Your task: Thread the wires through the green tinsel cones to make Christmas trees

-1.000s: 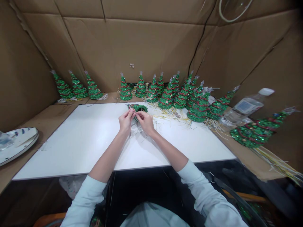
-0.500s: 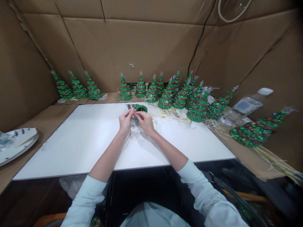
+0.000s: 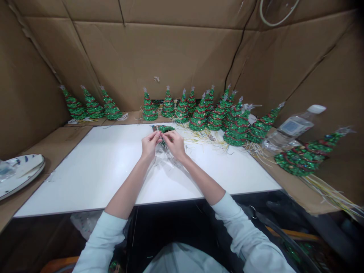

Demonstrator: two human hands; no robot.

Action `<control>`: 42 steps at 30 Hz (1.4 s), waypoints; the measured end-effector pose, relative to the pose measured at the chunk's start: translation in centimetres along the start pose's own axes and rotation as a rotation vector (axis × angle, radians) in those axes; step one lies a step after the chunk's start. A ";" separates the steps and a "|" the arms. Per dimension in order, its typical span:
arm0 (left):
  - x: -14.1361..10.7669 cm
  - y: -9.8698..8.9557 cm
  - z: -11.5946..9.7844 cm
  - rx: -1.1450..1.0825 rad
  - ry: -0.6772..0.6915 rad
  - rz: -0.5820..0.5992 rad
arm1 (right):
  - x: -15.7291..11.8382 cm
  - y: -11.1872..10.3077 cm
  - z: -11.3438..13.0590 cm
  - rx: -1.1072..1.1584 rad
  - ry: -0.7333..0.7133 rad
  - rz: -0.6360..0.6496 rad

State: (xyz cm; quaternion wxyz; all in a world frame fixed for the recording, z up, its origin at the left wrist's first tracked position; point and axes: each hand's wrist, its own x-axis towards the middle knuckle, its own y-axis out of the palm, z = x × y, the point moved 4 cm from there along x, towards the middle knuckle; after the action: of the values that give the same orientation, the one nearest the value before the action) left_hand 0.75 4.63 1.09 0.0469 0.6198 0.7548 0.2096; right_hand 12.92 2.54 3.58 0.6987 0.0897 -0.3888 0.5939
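Little's changed: L hand [image 3: 150,145] & R hand [image 3: 175,145] still keep a narrow pinch grip on thin strands [image 3: 161,140], near side of a green tree [image 3: 167,128] lying ctr-far on counter [image 3: 108,163], so strand work seems ongoing.

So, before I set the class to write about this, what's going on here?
A person in pale sleeves is working with both bare hands. The left hand and right hand meet, fingertips pinching thin pale strands beside a glittery green cone-shaped tree. That tree lies on its side on a flat white board. Similar red-garlanded green trees stand beyond it, and a clear plastic bottle with a white cap is at the right.
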 end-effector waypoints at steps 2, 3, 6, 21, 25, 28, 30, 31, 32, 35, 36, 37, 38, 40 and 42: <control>-0.2 0.2 0.0 0.044 0.023 0.060 | 0.2 -0.7 0.2 -0.007 -0.018 -0.036; -0.3 0.4 0.0 0.075 0.032 0.099 | 0.3 -1.0 0.3 -0.015 -0.040 -0.037; -0.8 0.9 0.2 0.162 0.054 0.192 | 0.3 -1.3 0.7 -0.045 -0.120 -0.024; -1.3 1.0 0.5 0.386 0.179 0.144 | -0.4 -0.8 -0.3 -0.133 -0.047 -0.089; -1.6 1.3 0.2 0.361 0.148 0.128 | -0.5 -1.0 -0.1 -0.183 -0.050 -0.088; -1.8 1.2 -0.2 0.385 0.145 0.097 | -0.7 -0.9 0.5 -0.234 -0.099 -0.051; -1.8 1.0 -0.5 0.435 0.163 0.073 | -0.7 -0.9 0.8 -0.240 -0.108 -0.048; -1.8 1.0 -0.6 0.462 0.177 0.066 | -0.7 -0.9 0.8 -0.238 -0.111 -0.050; -1.8 1.0 -0.7 0.483 0.191 0.063 | -0.7 -0.9 0.8 -0.236 -0.113 -0.054; -1.7 1.0 -0.5 0.478 0.203 0.089 | -0.6 -1.0 0.5 -0.234 -0.123 -0.071; -1.7 1.0 -0.3 0.455 0.195 0.101 | -0.5 -1.0 0.3 -0.234 -0.119 -0.082; -1.7 1.1 -0.1 0.432 0.185 0.112 | -0.5 -1.1 0.2 -0.232 -0.112 -0.092; -1.7 1.1 0.0 0.413 0.175 0.120 | -0.4 -1.1 0.0 -0.225 -0.105 -0.101; -1.7 1.2 0.2 0.394 0.164 0.119 | -0.4 -1.2 -0.2 -0.189 -0.089 -0.112; -1.8 1.3 0.1 0.388 0.158 0.121 | -0.3 -1.3 -0.3 -0.127 -0.062 -0.118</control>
State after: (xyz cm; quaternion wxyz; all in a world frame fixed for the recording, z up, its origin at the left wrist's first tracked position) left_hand 2.35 3.17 1.12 -0.1451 0.6430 0.7438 0.1109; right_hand 14.19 2.17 3.60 0.7242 0.0865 -0.4411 0.5229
